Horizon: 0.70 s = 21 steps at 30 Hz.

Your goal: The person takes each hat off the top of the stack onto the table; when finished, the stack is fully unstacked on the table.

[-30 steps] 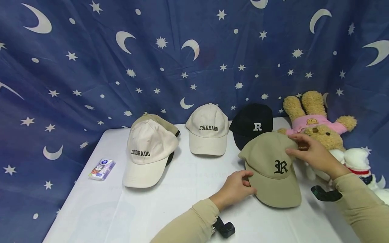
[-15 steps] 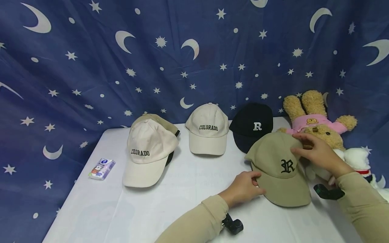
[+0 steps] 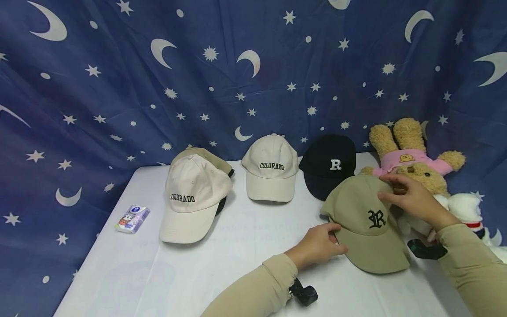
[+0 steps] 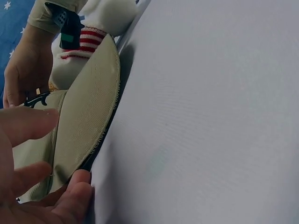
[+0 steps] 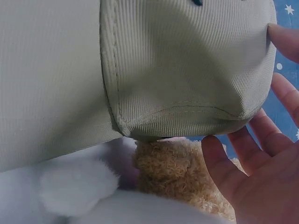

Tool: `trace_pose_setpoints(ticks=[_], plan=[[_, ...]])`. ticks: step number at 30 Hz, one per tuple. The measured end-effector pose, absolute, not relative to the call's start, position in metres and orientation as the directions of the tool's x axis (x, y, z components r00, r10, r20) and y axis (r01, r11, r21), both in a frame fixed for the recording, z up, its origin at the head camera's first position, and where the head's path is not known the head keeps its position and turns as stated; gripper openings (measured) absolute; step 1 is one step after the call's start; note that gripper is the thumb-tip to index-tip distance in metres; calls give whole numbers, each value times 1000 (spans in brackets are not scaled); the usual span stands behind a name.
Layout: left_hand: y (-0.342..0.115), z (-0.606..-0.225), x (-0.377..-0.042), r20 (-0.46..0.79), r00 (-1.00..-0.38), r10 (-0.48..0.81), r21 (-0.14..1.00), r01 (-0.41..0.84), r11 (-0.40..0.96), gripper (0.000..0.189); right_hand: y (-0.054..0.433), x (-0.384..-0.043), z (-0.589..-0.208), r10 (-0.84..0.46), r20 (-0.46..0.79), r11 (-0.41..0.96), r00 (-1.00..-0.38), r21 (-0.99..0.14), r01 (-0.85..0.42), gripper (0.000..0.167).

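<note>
A khaki baseball cap (image 3: 358, 207) with a dark gothic R stands at the right of the table, its brim towards the viewer. My left hand (image 3: 317, 244) holds it at the left side of the brim. In the left wrist view, the left fingers (image 4: 77, 189) curl at the brim's edge. Across the cap, my right hand (image 3: 413, 200) grips the crown's back right side. Its thumb and spread fingers (image 5: 222, 161) touch the fabric in the right wrist view. The inside of the cap is hidden.
A black cap (image 3: 330, 160) stands behind. Two cream COLORADO caps, one in the middle (image 3: 271, 165) and one at left (image 3: 188, 224), face forward; the left one overlaps others. A tissue pack (image 3: 132, 219) lies far left. A bear (image 3: 421, 176) and a white plush (image 3: 465, 209) are at right.
Both hands have shifted the khaki cap to the right. In the last half second its brim has come slightly lower and nearer the viewer, while the hands have hardly moved.
</note>
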State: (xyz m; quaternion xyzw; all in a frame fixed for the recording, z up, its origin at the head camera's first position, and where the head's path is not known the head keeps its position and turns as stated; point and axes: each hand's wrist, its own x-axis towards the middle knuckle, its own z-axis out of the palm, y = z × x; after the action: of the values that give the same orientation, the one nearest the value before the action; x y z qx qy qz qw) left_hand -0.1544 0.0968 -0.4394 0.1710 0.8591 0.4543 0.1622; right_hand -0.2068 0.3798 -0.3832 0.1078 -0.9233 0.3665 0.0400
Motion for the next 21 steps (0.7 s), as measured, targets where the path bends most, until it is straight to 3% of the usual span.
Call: trace_pose_setpoints(ticks=[9, 21], plan=[[83, -439, -158, -102, -887, 451, 837, 168, 520, 55, 378, -205, -381, -170, 144, 701, -975, -677, -223, 56], [32, -426, -161, -68, -892, 446, 861, 174, 478, 63, 372, -202, -377, -182, 202, 677, -962, -684, -272, 53]])
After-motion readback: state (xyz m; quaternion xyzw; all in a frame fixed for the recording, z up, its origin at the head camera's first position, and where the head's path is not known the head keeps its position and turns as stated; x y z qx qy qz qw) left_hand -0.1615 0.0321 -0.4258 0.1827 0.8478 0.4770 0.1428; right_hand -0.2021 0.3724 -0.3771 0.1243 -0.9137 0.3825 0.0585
